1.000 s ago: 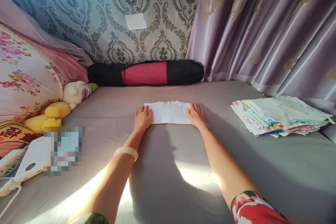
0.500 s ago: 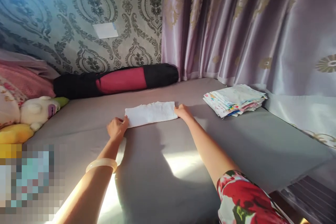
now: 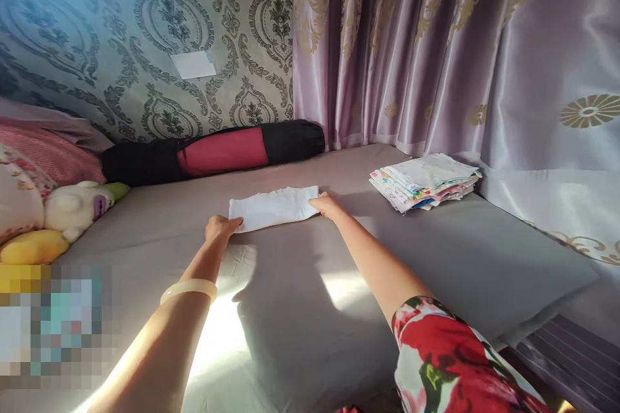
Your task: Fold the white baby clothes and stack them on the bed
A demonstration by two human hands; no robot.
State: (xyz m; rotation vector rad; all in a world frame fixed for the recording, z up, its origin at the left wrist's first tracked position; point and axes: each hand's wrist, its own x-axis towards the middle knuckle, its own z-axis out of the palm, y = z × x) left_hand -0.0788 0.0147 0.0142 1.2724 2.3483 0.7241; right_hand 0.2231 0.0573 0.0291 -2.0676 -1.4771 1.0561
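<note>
Head view. Left hand (image 3: 220,228): fingers curled loosely, tips touching the left end of the folded white cloth (image 3: 274,207); whether they pinch the edge or only press on it cannot be told. Right hand (image 3: 327,204): fingers together and lowered onto the cloth's right end, touching it; a grip cannot be confirmed here either.

The cloth lies flat as a long narrow strip on the grey bed sheet (image 3: 436,251), between both hands, near the middle of the bed.

No containers in view. A stack of folded printed cloths (image 3: 425,181) sits on the sheet to the right, well apart from the white one.

Both arms are extended forward, nearly straight. A pale bangle (image 3: 188,289) sits on the left forearm; a red floral sleeve (image 3: 450,355) covers the right upper arm.

Behind the cloth, against the wall: a black and red roll bag (image 3: 213,151). Far left: a plush toy (image 3: 75,206).
</note>
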